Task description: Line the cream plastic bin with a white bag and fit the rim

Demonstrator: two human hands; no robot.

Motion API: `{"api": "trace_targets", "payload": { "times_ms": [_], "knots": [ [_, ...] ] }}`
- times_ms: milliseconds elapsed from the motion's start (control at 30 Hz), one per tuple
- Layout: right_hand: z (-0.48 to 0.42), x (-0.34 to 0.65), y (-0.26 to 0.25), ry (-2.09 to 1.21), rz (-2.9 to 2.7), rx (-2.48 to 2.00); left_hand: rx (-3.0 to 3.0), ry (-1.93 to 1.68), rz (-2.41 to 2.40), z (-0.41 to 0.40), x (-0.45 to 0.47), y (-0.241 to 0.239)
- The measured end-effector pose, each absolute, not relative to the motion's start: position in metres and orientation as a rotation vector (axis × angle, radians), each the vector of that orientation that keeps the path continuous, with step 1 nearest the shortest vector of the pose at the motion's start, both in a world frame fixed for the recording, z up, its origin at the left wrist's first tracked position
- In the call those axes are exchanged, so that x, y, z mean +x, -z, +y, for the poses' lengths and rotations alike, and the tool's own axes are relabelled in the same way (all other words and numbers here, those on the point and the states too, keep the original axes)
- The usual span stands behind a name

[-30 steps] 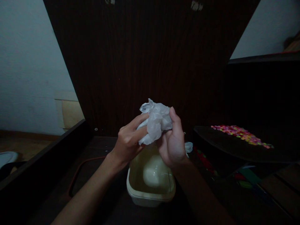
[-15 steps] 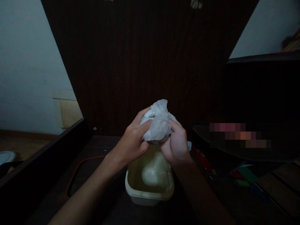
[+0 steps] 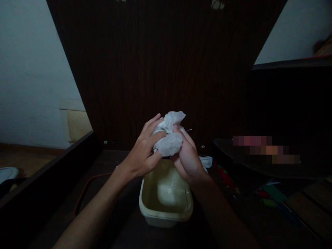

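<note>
Between my two hands is a crumpled, thin white bag (image 3: pixel 169 143), translucent like plastic, with one end sticking up at the top. My left hand (image 3: pixel 144 147) grips it from the left, fingers curled round its side. From the right, my right hand (image 3: pixel 188 157) holds it, with the thumb pressed against its upper part. What lies inside the bag, if anything, is hidden. Just below my hands stands a cream plastic tub (image 3: pixel 166 216) without a lid; a bright patch of light shows on its inner surface.
Another crumpled white piece (image 3: pixel 206 162) lies right of my right hand. A brown rim-like frame (image 3: pixel 84 188) rests at the left on the dark surface. A tall dark wooden panel (image 3: pixel 155 62) rises behind. Red and green items (image 3: pixel 275 193) lie at the right.
My right hand has turned and its thumb has come up across the bag. The bag's lower part is bunched rounder, and the left fingers have spread and shifted slightly.
</note>
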State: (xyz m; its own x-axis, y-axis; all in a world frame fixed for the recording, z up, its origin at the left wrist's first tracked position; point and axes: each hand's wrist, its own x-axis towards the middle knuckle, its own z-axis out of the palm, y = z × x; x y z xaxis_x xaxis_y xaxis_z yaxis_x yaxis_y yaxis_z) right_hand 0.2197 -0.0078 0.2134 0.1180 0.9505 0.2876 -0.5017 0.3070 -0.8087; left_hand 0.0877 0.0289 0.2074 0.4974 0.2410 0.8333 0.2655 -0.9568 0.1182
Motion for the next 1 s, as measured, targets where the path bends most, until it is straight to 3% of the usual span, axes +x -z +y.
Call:
{"api": "trace_targets", "payload": {
  "times_ms": [267, 467, 633, 700, 833, 1000],
  "knots": [
    [-0.001, 0.23, -0.207, -0.756, -1.081, -0.612, -2.451, 1.789, -0.634, 0.02, 0.089, -0.215],
    [-0.017, 0.232, -0.213, -0.724, -1.492, -0.82, -2.695, 1.472, -0.475, 0.029, 0.081, -0.212],
    [-0.026, 0.237, -0.214, -0.691, -1.673, -0.949, -2.586, 1.366, -0.683, 0.047, 0.064, -0.211],
    [-0.029, 0.243, -0.217, -0.66, -1.659, -0.977, -2.54, 1.239, -0.949, 0.054, 0.056, -0.214],
    [-0.03, 0.265, -0.226, -0.494, -1.658, -1.027, -2.543, 0.618, -1.529, 0.067, 0.045, -0.213],
    [-0.02, 0.3, -0.228, -0.3, -1.63, -1.16, -2.603, 0.179, -1.761, 0.083, 0.041, -0.19]
  ]
}}
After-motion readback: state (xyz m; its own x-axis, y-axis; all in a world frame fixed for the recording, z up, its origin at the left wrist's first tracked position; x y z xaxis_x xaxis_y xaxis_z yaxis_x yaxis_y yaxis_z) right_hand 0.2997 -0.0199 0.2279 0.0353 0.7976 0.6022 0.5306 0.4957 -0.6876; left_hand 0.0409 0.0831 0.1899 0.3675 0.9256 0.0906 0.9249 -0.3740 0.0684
